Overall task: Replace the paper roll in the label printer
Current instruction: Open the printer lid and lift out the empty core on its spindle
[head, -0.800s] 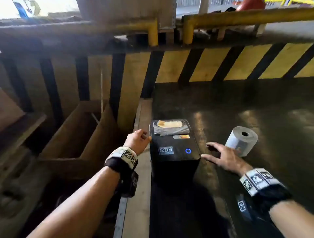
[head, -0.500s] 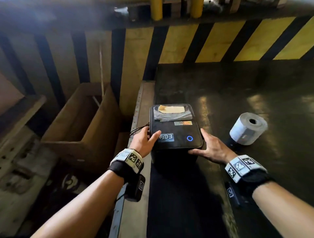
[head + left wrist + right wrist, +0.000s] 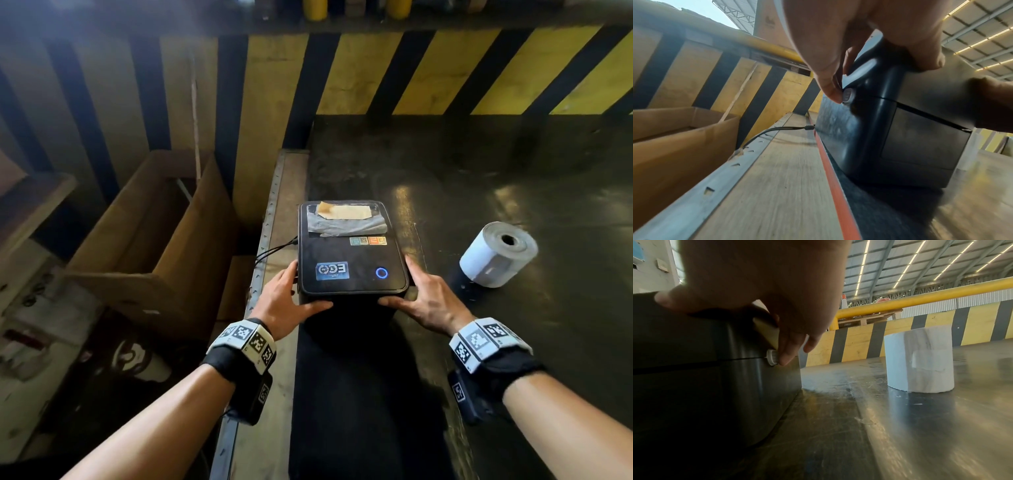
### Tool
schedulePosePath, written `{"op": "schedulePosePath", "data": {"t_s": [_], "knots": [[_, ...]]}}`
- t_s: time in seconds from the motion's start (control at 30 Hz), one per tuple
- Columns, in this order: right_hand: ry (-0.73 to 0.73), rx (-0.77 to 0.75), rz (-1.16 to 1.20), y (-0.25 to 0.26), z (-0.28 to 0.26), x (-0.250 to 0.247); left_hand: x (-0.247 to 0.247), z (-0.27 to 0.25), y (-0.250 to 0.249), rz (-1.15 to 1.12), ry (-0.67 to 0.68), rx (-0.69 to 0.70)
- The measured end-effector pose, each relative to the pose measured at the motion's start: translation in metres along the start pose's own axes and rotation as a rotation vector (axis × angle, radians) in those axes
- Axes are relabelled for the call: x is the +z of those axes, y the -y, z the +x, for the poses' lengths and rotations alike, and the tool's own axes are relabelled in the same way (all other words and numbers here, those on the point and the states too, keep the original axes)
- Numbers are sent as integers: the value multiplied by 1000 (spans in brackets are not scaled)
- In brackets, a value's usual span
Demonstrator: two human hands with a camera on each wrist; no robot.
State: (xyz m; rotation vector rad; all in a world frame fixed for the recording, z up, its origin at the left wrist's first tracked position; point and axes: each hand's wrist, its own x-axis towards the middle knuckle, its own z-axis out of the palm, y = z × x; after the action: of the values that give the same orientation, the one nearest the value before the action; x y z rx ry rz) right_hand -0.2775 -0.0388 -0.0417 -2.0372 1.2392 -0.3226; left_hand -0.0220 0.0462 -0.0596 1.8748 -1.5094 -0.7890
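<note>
The black label printer (image 3: 352,253) stands closed on the dark tabletop (image 3: 479,178), a blue ring lit on its lid. My left hand (image 3: 287,298) grips its near left corner, thumb along the front edge. In the left wrist view a fingertip (image 3: 830,92) touches the grey side latch (image 3: 847,96). My right hand (image 3: 424,298) grips the near right corner in the same way, and one fingertip (image 3: 785,360) sits on the right latch (image 3: 771,359). A white paper roll (image 3: 498,255) stands on end to the right of the printer, apart from both hands.
An open cardboard box (image 3: 147,240) sits low at the left, beyond the table's metal-edged rim (image 3: 274,212). A thin cable (image 3: 274,251) runs from the printer's left side over that rim. A yellow-and-black striped barrier (image 3: 411,68) closes the back.
Both hands came in from beside the printer and closed round its near corners, thumbs now along the front edge. The roll has not moved; the head view tilted down.
</note>
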Motion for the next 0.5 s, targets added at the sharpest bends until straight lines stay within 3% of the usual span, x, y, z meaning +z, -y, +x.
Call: {"op": "schedulePosePath", "data": {"t_s": [0.33, 0.5], "knots": [[-59, -36, -84, 26, 15, -36, -14, 10, -23, -59, -167, 3], [-171, 6, -156, 52, 40, -64, -34, 34, -58, -98, -261, -27]]}}
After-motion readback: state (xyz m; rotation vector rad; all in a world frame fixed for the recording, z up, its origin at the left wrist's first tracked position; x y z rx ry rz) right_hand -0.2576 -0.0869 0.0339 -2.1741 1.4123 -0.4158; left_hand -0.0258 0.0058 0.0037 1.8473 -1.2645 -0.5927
